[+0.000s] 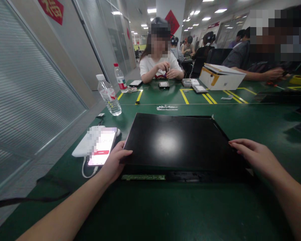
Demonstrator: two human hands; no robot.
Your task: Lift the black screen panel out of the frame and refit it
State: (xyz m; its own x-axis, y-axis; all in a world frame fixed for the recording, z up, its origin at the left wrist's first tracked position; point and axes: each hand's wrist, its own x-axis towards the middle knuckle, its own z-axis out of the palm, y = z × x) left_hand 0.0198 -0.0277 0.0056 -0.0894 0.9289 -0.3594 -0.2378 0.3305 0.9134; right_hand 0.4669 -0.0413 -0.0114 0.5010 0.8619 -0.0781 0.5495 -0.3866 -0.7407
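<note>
A dark, glossy LCD panel (190,134) lies slightly tilted over a black frame (190,176), with a light glare at its middle. Along the near side, below the panel's edge, a strip of green circuit board (143,177) shows. My left hand (116,160) grips the panel's left edge, thumb on top and the other fingers hidden underneath. At the right edge, my right hand (253,154) has its fingertips pinched together on the rim; whether they hold the panel alone or also the frame is unclear.
Left of the panel are a lit phone (102,147), a white power bank (84,144) with a cable, and two water bottles (110,97). Torn silvery strips (167,107) lie beyond. A person (160,63) sits opposite, near hard drives (164,85) and a white box (219,78).
</note>
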